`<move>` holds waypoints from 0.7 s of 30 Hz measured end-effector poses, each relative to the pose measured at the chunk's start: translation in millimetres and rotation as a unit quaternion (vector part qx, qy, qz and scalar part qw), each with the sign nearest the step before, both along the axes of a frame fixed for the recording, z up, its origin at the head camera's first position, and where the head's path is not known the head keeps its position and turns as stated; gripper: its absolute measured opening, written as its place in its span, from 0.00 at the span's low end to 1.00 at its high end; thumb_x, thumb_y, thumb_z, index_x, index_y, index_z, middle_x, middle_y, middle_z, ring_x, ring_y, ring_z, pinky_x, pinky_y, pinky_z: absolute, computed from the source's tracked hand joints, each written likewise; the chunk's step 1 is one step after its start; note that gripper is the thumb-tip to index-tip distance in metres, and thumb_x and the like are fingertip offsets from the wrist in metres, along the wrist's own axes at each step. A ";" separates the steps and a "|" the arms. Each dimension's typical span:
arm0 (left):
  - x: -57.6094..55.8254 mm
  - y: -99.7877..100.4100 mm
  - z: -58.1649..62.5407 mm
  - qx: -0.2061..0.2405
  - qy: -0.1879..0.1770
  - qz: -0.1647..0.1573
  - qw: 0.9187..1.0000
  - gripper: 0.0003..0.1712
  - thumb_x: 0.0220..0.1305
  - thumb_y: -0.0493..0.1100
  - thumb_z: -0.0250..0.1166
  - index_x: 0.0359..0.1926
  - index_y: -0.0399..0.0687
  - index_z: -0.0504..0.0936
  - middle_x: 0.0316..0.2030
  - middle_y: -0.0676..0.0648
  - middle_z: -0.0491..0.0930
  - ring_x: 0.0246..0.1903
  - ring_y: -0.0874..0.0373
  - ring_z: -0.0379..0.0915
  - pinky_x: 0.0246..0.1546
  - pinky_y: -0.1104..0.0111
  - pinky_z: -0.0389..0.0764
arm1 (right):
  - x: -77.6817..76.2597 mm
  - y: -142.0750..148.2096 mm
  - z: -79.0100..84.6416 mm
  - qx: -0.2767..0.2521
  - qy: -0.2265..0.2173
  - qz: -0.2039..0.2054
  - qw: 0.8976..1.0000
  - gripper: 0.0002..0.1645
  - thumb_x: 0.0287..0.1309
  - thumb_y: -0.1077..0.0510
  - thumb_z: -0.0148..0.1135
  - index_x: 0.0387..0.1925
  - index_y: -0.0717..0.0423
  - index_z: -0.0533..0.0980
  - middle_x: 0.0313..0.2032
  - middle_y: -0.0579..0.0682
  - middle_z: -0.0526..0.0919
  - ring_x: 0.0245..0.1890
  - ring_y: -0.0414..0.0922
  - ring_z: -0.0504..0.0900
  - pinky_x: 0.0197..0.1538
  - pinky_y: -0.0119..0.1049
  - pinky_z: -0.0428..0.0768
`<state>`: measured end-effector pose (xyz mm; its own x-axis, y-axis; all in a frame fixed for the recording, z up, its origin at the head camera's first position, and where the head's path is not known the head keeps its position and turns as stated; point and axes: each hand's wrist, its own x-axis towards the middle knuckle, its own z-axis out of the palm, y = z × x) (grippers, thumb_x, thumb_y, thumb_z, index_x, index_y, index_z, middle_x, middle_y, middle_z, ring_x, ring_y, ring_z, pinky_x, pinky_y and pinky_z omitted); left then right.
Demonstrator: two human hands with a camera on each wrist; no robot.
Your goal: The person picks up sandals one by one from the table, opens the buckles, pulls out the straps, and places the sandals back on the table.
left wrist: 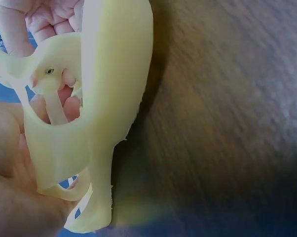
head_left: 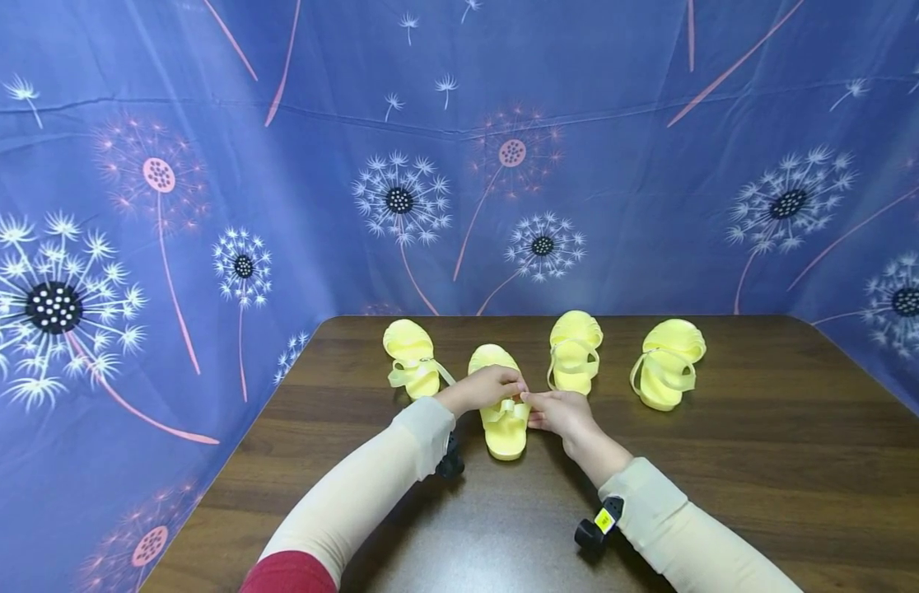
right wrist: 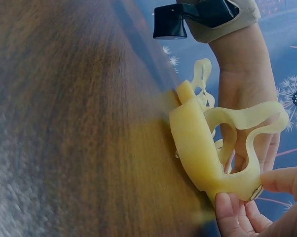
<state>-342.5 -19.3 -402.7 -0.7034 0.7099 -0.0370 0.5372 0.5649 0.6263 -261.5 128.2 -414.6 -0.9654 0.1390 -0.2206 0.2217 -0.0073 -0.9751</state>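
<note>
A pale yellow sandal (head_left: 506, 441) stands on the table between my two hands, toe away from me. My left hand (head_left: 487, 389) reaches over it from the left and pinches its strap. In the left wrist view, fingertips meet behind the strap (left wrist: 57, 111) near a small metal rivet (left wrist: 50, 71). My right hand (head_left: 566, 414) comes from the right; its thumb and fingers pinch the sandal's side by the strap's metal fastening (right wrist: 257, 192). Part of the strap is hidden behind the fingers.
Three more yellow sandals stand at the back: one at the left (head_left: 408, 342), one right of centre (head_left: 576, 329), one farther right (head_left: 670, 338). They rest on the dark wooden table (head_left: 763, 461). A blue dandelion-patterned cloth (head_left: 622, 206) hangs behind and at the sides.
</note>
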 end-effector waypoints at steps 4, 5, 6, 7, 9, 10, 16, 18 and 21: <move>-2.2 -0.8 -2.0 0.010 -0.005 -0.008 1.000 0.12 0.74 0.41 0.52 0.40 0.44 0.82 0.33 0.50 0.80 0.34 0.64 0.71 0.38 0.73 0.74 | -0.6 0.2 -1.2 -0.006 0.002 0.001 1.000 0.20 0.62 0.63 0.61 0.47 0.79 0.75 0.21 0.46 0.80 0.21 0.36 0.79 0.31 0.27 0.83; -3.8 -1.7 -3.6 0.015 0.002 -0.017 1.000 0.13 0.74 0.43 0.51 0.39 0.46 0.82 0.32 0.52 0.79 0.34 0.65 0.71 0.37 0.73 0.73 | -0.9 0.3 -1.5 -0.006 0.002 0.002 1.000 0.20 0.62 0.63 0.61 0.47 0.79 0.75 0.21 0.45 0.80 0.21 0.36 0.79 0.31 0.27 0.83; -4.5 -2.3 -3.9 0.016 0.003 -0.023 1.000 0.13 0.75 0.44 0.51 0.39 0.47 0.81 0.32 0.52 0.79 0.34 0.64 0.72 0.38 0.73 0.74 | -1.1 0.4 -1.7 -0.007 0.003 0.002 1.000 0.20 0.62 0.63 0.61 0.47 0.79 0.75 0.21 0.45 0.80 0.21 0.36 0.79 0.31 0.27 0.83; -5.0 -3.1 -4.2 0.018 0.002 -0.027 0.999 0.13 0.75 0.45 0.51 0.39 0.48 0.81 0.32 0.53 0.79 0.34 0.64 0.72 0.38 0.73 0.74 | -1.3 0.4 -2.1 -0.008 0.003 0.003 1.000 0.19 0.62 0.63 0.61 0.46 0.79 0.75 0.20 0.45 0.80 0.21 0.36 0.79 0.31 0.27 0.83; -6.2 -4.3 -6.2 0.023 0.005 -0.031 0.999 0.13 0.75 0.46 0.50 0.39 0.49 0.81 0.33 0.54 0.79 0.35 0.64 0.73 0.40 0.72 0.75 | -1.5 0.4 -2.4 -0.010 0.004 0.002 1.000 0.19 0.62 0.63 0.60 0.46 0.79 0.75 0.20 0.45 0.80 0.21 0.36 0.80 0.31 0.27 0.83; -7.0 -4.7 -7.6 0.025 0.006 -0.029 0.999 0.13 0.75 0.46 0.50 0.40 0.49 0.81 0.33 0.53 0.79 0.35 0.64 0.73 0.40 0.72 0.75 | -1.7 0.4 -2.6 -0.011 0.004 0.002 1.000 0.19 0.62 0.64 0.60 0.46 0.79 0.75 0.20 0.45 0.80 0.21 0.35 0.80 0.31 0.27 0.83; -7.2 -5.0 -9.5 0.033 0.006 -0.006 0.999 0.10 0.74 0.42 0.52 0.40 0.45 0.79 0.33 0.50 0.78 0.33 0.64 0.69 0.38 0.74 0.72 | -2.2 0.7 -3.4 -0.015 0.008 0.003 1.000 0.20 0.63 0.64 0.58 0.48 0.81 0.73 0.21 0.45 0.80 0.22 0.36 0.80 0.31 0.26 0.83; -7.1 -4.5 -9.2 0.030 0.008 -0.004 1.000 0.10 0.73 0.42 0.52 0.40 0.45 0.79 0.33 0.51 0.77 0.32 0.65 0.68 0.36 0.75 0.71 | -2.0 0.5 -3.4 -0.018 0.007 0.000 1.000 0.20 0.63 0.64 0.58 0.48 0.80 0.73 0.21 0.46 0.80 0.22 0.36 0.80 0.31 0.26 0.83; -6.7 -3.8 -9.2 0.023 0.007 0.005 1.000 0.09 0.73 0.42 0.52 0.40 0.45 0.78 0.33 0.52 0.76 0.33 0.65 0.68 0.37 0.74 0.71 | -1.7 0.3 -3.4 -0.020 0.003 -0.004 1.000 0.19 0.63 0.64 0.59 0.48 0.80 0.73 0.20 0.45 0.80 0.21 0.36 0.80 0.31 0.26 0.83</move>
